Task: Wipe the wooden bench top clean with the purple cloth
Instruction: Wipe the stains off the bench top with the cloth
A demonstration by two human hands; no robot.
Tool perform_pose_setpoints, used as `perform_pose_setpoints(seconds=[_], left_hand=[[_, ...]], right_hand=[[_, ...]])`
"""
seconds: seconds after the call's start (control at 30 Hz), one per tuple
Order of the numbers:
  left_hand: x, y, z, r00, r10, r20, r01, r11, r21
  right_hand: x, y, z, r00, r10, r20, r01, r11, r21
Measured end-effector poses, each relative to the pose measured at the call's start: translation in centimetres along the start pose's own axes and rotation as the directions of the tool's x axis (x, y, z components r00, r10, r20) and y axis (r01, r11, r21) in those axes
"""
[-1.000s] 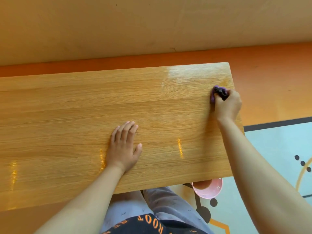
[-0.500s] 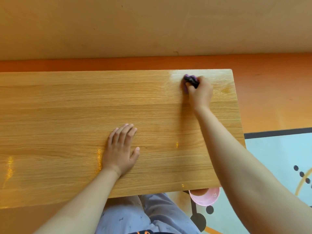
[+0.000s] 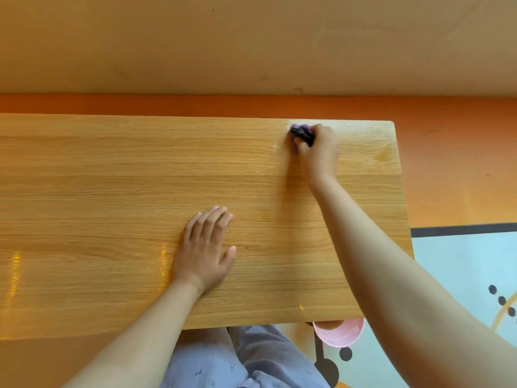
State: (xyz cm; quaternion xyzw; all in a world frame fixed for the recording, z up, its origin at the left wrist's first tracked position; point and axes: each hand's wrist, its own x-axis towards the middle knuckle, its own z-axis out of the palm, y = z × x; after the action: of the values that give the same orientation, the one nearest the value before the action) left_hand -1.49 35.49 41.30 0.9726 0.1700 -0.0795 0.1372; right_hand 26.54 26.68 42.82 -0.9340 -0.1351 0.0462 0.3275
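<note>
A: At the near edge, item one: pink basin [image 3: 340, 333], part-hidden below the counter [image 3: 112, 191] at its right corner. Next item out?

B: Mid-counter, item two: left grip [image 3: 202, 253], fingers straight, palm flat on the wood, holding nothing. It looks like a brace only.

A: Far edge?

B: Item three: right grip [image 3: 319, 152], fingers curled tight round the purple cloth [image 3: 300, 133]. The cloth is bunched small and pressed to the wood just short of the far edge, toward the right end.

A: Bearing for the coming stroke?

B: The counter's long axis runs left to right. Most of the board lies to the cloth's left and back toward the body, so a leftward pass along the grain seems likeliest. The left grip is well apart from the cloth.
</note>
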Motion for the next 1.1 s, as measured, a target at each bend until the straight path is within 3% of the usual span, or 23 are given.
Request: perform_pose_setpoints(seconds=[0.07,0.17,0.47,0.6,0.73,0.87,1.1], left_hand=[[0.0,0.0,-0.1,1.000,-0.002,-0.006,0.002,1.000,0.002],[0.1,0.0,-0.2,1.000,-0.006,-0.008,0.005,1.000,-0.009],[0.1,0.0,-0.1,1.000,0.009,-0.018,-0.009,1.000,-0.019],[0.1,-0.1,-0.1,1.000,0.011,-0.021,-0.011,1.000,-0.029],[0.2,-0.1,-0.1,0.999,0.013,-0.030,-0.014,0.999,-0.037],[0.1,-0.1,0.0,1.000,0.012,-0.026,-0.013,0.999,-0.040],[0.0,0.0,0.0,1.000,0.007,-0.004,-0.007,0.999,-0.035]], right_hand=[[0.1,-1.8,1.5,0.993,-0.097,0.067,0.094,0.995,0.039],[1.3,-2.1,1.9,0.989,-0.124,0.077,0.122,0.992,0.030],[5.4,5.1,-4.4,0.998,0.030,-0.063,-0.032,0.999,-0.036],[6.9,9.1,-8.1,0.992,0.035,-0.119,-0.064,0.967,-0.246],[8.6,11.0,-10.6,0.999,0.002,-0.033,-0.012,0.952,-0.305],[8.5,11.0,-11.7,0.990,-0.075,0.116,0.098,0.974,-0.202],[0.6,12.4,-14.1,0.933,-0.216,0.287,0.266,0.952,-0.150]])
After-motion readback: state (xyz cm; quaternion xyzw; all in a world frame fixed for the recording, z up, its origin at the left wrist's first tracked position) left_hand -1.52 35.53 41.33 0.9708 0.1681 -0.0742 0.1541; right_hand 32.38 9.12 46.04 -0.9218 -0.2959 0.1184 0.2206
